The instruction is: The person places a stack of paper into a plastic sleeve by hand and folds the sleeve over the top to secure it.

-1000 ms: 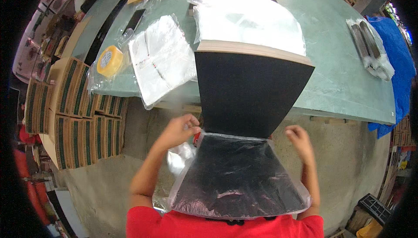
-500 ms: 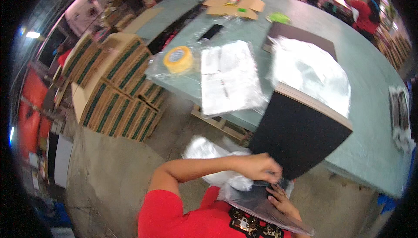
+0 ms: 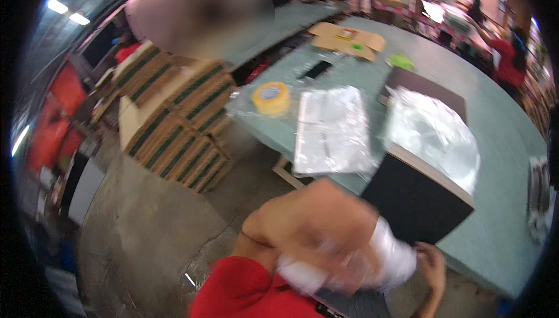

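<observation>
A crumpled clear plastic bag (image 3: 397, 257) is bunched in front of my body, with a dark flat piece (image 3: 355, 303) partly showing below it. My left hand (image 3: 340, 231) is raised close over the bag, smeared by motion, so its grip does not show clearly. On the bag's right side, my right hand (image 3: 431, 263) has its curled fingers at the plastic edge. Just beyond both hands, a black flat board with a pale edge (image 3: 416, 199) leans tilted at the table's near edge.
The green table (image 3: 495, 242) carries a stack of clear plastic bags (image 3: 332, 132), more shiny plastic (image 3: 434, 134), a yellow tape roll (image 3: 271, 98), a black phone-like slab (image 3: 317, 70) and an opened cardboard box (image 3: 348, 40). Striped cartons (image 3: 180, 149) stand left. A person in red (image 3: 512, 56) is far right.
My left arm has risen and swung nearer, and the plastic has bunched up rightward. My right hand has moved from lying on the dark piece to the bag's right edge. The view has shifted.
</observation>
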Action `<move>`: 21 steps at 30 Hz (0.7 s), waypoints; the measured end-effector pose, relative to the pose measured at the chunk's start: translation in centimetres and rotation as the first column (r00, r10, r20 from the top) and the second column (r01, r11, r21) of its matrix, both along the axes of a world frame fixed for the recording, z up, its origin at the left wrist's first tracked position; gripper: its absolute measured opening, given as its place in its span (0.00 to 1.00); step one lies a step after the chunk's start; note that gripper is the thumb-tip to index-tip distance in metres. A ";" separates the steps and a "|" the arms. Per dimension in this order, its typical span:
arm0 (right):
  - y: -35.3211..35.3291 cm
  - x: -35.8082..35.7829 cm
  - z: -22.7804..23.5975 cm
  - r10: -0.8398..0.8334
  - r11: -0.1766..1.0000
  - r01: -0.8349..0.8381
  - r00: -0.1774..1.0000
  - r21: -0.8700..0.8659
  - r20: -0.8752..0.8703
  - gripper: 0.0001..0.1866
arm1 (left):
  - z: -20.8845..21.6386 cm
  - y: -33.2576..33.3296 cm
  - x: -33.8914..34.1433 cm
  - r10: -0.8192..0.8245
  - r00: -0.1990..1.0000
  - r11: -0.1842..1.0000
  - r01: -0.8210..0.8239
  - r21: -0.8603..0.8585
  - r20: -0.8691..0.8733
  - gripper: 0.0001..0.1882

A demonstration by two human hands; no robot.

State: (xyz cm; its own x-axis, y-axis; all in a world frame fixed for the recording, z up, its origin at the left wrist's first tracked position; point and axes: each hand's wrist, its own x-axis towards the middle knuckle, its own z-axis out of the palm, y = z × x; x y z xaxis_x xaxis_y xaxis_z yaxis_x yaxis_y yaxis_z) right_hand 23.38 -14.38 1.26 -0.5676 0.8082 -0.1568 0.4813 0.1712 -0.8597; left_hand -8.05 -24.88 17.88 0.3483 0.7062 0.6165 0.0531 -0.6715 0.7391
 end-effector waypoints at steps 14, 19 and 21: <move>-1.3 -5.0 4.1 -0.281 0.940 0.092 0.756 -0.329 -0.591 0.35 | -5.7 5.5 7.4 0.323 0.916 0.942 -0.286 0.177 -0.239 0.31; -0.8 -5.4 2.1 -0.246 0.962 0.099 0.721 -0.255 -0.648 0.35 | -12.0 6.6 6.2 -0.092 0.996 0.871 0.088 -0.483 0.016 0.29; -2.2 -7.2 4.0 -0.322 0.946 0.211 0.706 -0.248 -0.630 0.36 | -12.8 7.9 5.7 0.120 0.979 0.841 -0.187 -0.507 -0.163 0.22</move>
